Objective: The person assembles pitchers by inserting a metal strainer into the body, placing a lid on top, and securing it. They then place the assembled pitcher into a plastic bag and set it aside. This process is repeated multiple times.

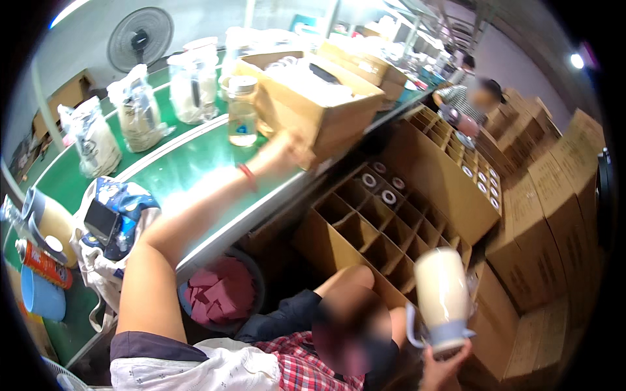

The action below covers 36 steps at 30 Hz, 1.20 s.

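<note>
My right hand (447, 366) grips a cream thermos jug (443, 287) with a grey-blue collar and handle. The jug is upside down, its plain cream end raised beside a divided cardboard carton (345, 244). My left arm reaches across the green table (179, 159), a red band around its wrist. At the near lower corner of an open cardboard box (287, 101), my left hand (297, 148) touches the cardboard; its fingers are too blurred to make out. Close by that wrist stands a clear glass jar (242, 117) with a lid.
Several plastic-wrapped jugs (138, 111) line the table. Nearer left are an unwrapped jug (52, 218), a patterned bag (120, 221), a spray can (42, 264) and a blue cup (42, 293). A bucket of pink pieces (222, 290) sits below. Stacked cartons (538, 215) and a co-worker (473, 101) are right.
</note>
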{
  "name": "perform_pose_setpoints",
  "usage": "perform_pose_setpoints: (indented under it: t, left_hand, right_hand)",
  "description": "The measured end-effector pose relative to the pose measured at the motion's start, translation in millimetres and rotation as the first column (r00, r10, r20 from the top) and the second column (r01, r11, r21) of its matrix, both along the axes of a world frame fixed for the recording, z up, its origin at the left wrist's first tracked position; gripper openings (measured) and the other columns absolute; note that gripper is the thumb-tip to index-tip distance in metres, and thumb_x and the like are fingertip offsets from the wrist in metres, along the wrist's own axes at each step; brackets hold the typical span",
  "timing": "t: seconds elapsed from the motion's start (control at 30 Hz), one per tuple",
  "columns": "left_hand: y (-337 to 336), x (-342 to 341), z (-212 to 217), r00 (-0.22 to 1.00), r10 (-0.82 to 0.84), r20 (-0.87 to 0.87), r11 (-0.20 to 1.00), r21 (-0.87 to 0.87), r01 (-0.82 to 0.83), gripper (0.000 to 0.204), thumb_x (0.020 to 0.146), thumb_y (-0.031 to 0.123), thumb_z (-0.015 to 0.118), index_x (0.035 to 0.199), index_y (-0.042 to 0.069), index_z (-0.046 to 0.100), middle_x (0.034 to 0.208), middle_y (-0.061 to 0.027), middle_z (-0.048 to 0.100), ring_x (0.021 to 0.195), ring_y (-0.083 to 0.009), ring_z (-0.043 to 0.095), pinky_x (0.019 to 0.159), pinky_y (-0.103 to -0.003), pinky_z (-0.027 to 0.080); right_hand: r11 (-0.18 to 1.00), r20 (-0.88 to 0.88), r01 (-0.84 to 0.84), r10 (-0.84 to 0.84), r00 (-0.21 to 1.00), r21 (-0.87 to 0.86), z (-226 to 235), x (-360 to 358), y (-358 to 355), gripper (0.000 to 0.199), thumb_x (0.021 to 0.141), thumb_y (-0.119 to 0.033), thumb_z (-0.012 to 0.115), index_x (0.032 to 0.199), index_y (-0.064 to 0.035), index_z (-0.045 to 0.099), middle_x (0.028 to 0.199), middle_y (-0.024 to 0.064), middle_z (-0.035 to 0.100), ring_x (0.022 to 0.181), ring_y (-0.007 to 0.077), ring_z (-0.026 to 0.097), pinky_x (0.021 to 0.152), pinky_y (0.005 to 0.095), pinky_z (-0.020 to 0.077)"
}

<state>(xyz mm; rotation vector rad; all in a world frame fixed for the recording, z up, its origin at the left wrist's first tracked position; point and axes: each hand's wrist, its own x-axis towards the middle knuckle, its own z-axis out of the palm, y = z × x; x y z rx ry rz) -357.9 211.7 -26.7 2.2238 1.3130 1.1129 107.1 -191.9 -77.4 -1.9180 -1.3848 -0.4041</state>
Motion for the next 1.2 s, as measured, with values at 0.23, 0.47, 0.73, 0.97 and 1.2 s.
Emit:
perform_pose_setpoints:
  t: [0.23, 0.47, 0.73, 0.97, 1.2]
  left_hand:
    - [-116, 239, -73, 0.782, -0.287, 0.553, 0.449, -0.644, 0.619, 0.066, 0.097, 0.057, 0.046, 0.142, 0.009, 0.043, 0.137, -0.0102, 0.049, 0.123, -0.0219, 0.048, 0.090, -0.039, 0.048]
    - [-174, 279, -86, 0.666, -0.657, 0.353, 0.696, -0.054, 0.716, 0.022, 0.091, 0.023, 0.066, 0.098, 0.003, 0.062, 0.099, -0.0127, 0.058, 0.096, -0.0290, 0.056, 0.087, -0.035, 0.045]
    - [-152, 301, -99, 0.385, -0.357, 0.851, 0.260, -0.305, 0.916, 0.039, 0.103, 0.033, 0.041, 0.112, 0.000, 0.059, 0.117, -0.0089, 0.058, 0.113, -0.0205, 0.052, 0.101, -0.033, 0.037]
    - [-145, 299, -69, 0.367, -0.763, 0.532, 0.314, -0.190, 0.930, 0.076, 0.094, 0.063, 0.037, 0.133, -0.002, 0.048, 0.148, -0.0203, 0.037, 0.134, -0.0321, 0.038, 0.110, -0.043, 0.028]
    - [-204, 306, 15, 0.251, -0.961, -0.115, 0.266, -0.155, 0.951, 0.083, 0.087, 0.066, 0.046, 0.133, -0.002, 0.043, 0.147, -0.0254, 0.035, 0.130, -0.0402, 0.042, 0.102, -0.052, 0.039]
  right_hand:
    - [0.928, 0.145, -0.347, 0.365, 0.920, -0.135, -45, -103, -5, 0.040, 0.070, -0.024, 0.079, 0.099, -0.0041, 0.061, 0.104, 0.0161, 0.061, 0.098, 0.0359, 0.060, 0.083, 0.0468, 0.0490]
    - [0.977, -0.439, -0.117, 0.184, 0.879, 0.176, -26, -50, -16, 0.031, 0.090, -0.010, 0.059, 0.118, 0.0024, 0.054, 0.123, 0.0167, 0.059, 0.111, 0.0297, 0.058, 0.096, 0.0400, 0.0469]
    - [0.901, -0.820, -0.428, 0.300, 0.487, 0.075, 33, -25, 69, 0.057, 0.101, -0.039, 0.043, 0.143, 0.0002, 0.035, 0.138, 0.0241, 0.047, 0.127, 0.0297, 0.048, 0.103, 0.0382, 0.0398]
    - [0.783, -0.907, -0.544, 0.412, 0.088, 0.303, -7, 17, 120, 0.079, 0.097, -0.057, 0.034, 0.151, -0.0018, 0.015, 0.156, 0.0209, 0.023, 0.144, 0.0319, 0.022, 0.117, 0.0442, 0.0158]
    - [0.289, -0.730, -0.682, 0.102, -0.676, 0.672, -80, 13, 243, 0.080, 0.092, -0.059, 0.042, 0.153, -0.0122, 0.022, 0.153, 0.0133, 0.034, 0.138, 0.0246, 0.036, 0.111, 0.0384, 0.0261]
